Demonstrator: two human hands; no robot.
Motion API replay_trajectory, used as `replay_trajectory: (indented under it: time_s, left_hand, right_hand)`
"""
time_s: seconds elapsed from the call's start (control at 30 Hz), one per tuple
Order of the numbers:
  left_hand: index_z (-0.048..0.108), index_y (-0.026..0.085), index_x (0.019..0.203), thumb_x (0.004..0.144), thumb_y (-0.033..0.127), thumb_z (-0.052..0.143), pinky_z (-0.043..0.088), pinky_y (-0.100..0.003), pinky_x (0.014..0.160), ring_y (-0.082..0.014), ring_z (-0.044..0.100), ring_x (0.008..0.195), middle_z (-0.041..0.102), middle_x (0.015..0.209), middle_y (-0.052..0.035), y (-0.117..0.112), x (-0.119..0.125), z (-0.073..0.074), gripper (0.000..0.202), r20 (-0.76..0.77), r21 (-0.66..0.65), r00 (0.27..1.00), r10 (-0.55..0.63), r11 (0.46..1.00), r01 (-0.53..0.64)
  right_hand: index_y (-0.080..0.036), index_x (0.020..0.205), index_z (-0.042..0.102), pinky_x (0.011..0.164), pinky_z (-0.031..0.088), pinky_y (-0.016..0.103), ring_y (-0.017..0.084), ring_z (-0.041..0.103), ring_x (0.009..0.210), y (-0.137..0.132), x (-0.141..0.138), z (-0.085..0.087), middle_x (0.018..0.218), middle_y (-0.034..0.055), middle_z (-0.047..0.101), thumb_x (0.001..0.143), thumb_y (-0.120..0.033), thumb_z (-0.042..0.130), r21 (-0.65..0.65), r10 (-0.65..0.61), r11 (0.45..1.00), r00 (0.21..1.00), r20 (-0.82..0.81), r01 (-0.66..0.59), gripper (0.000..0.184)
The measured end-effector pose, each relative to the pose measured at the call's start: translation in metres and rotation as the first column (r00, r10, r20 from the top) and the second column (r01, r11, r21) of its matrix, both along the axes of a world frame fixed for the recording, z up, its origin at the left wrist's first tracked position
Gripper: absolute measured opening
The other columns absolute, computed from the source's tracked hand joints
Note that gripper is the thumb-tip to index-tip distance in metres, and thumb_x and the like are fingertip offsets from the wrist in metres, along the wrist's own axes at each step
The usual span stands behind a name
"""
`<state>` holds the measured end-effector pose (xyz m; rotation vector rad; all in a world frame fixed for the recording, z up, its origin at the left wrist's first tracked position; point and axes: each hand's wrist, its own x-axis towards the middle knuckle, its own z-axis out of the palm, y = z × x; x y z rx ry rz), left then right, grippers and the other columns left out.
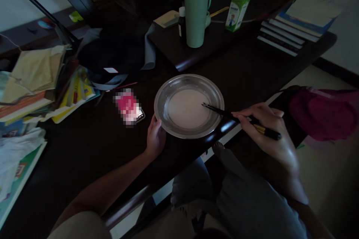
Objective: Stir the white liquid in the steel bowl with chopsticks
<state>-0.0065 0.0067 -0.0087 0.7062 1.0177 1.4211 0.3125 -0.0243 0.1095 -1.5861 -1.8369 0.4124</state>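
Note:
A round metal bowl (189, 134) with a wide rim holds a pale, cloudy liquid (187, 108). At its near left side, my left hand (156, 138) grips the bowl, thumb by the rim and the other fingers partly hidden. My right hand (266, 129) is closed around dark chopsticks (221, 111) with a gold band near the back end. Their thin tips reach over the bowl's right rim to the pale liquid; whether they dip below its surface I cannot tell.
A phone (129, 107), partly pixelated, lies left of the bowl. Behind stand a tall green tumbler (195, 11), a dark bottle (182, 24) and a green-white carton (238, 13). Books (297, 26) are stacked at right; papers (36, 71) crowd the left. A pink bag (325, 112) sits beyond the table edge.

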Motion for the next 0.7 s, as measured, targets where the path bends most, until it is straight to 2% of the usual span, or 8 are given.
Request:
replay_trajectory:
  time_s: [0.17,0.3,0.5,0.6,0.7]
  left_hand:
    - [0.08,0.028,0.118,0.083,0.057,0.087,0.057,-0.054,0.115,-0.0344,0.074,0.128,0.082,0.122,-0.007,0.001,0.001,0.001,0.046,0.006,0.012,1.0,0.005,1.0,-0.005]
    - [0.078,0.027,0.12,0.087,0.058,0.085,0.055,-0.054,0.116,-0.0346,0.072,0.131,0.081,0.124,-0.009,0.001,0.002,0.0,0.046,-0.006,0.038,1.0,-0.024,0.999,0.024]
    - [0.078,0.028,0.12,0.087,0.059,0.084,0.055,-0.054,0.116,-0.0347,0.073,0.13,0.081,0.124,-0.0085,0.001,0.003,0.0,0.046,-0.023,0.039,1.0,-0.021,0.999,0.022]
    - [0.079,0.028,0.116,0.085,0.059,0.086,0.057,-0.053,0.116,-0.0341,0.075,0.126,0.082,0.12,-0.0067,0.001,0.003,0.001,0.044,-0.019,0.032,1.0,-0.009,0.999,0.01]
    - [0.08,0.028,0.114,0.082,0.058,0.089,0.058,-0.052,0.115,-0.0345,0.075,0.126,0.082,0.119,-0.0061,0.001,0.004,0.001,0.045,-0.005,0.008,1.0,0.012,1.0,-0.012]
  right_hand:
    - [-0.036,0.096,0.081,0.085,0.049,0.054,0.028,0.077,0.086,-0.004,0.004,0.009,0.094,0.0025,0.084,0.103,-0.051,0.066,-0.087,0.089,0.991,0.99,-0.108,-0.099,0.023]
    - [-0.034,0.098,0.081,0.084,0.049,0.051,0.027,0.077,0.088,0.003,-0.008,-0.005,0.093,0.002,0.085,0.104,-0.045,0.065,-0.103,0.173,0.976,0.972,-0.157,-0.19,0.02]
    - [-0.032,0.102,0.079,0.095,0.042,0.056,0.03,0.075,0.099,0.021,-0.036,-0.038,0.104,0.0022,0.088,0.104,-0.038,0.063,-0.015,0.115,0.993,0.988,-0.1,-0.117,0.018]
    - [-0.032,0.099,0.079,0.096,0.042,0.056,0.03,0.075,0.099,0.026,-0.035,-0.041,0.105,0.0017,0.088,0.104,-0.036,0.063,0.021,0.071,0.997,0.994,-0.081,-0.069,0.017]
    - [-0.031,0.096,0.079,0.096,0.044,0.056,0.03,0.076,0.098,0.022,-0.024,-0.032,0.102,0.0021,0.088,0.104,-0.037,0.064,0.037,0.02,0.999,0.998,-0.065,-0.018,0.018]
